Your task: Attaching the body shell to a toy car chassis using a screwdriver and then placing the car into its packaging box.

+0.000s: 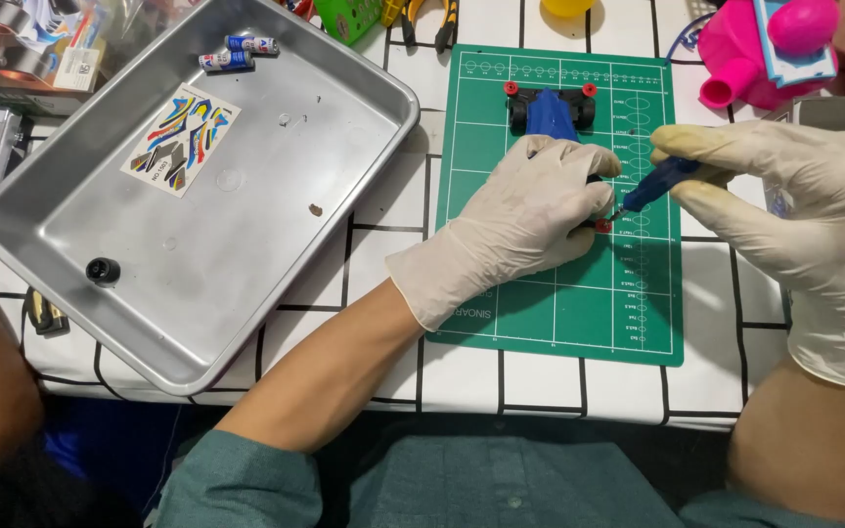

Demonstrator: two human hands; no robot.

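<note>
A blue and black toy car (550, 112) with red wheel hubs lies on the green cutting mat (540, 293). My left hand (520, 220), in a white glove, rests over the car's near end and holds it down. My right hand (784, 196), also gloved, grips a small blue-handled screwdriver (659, 183). The screwdriver's tip touches a red part (603, 225) at the car's near right corner, beside my left fingers. Most of the car's near half is hidden under my left hand.
A metal tray (80, 284) on the left holds two batteries (237, 52), a sticker sheet (180, 139), a small black wheel (103, 270) and a tiny screw. Pliers (432, 18) and pink plastic toys (765, 49) lie at the far edge. The table has a white grid cloth.
</note>
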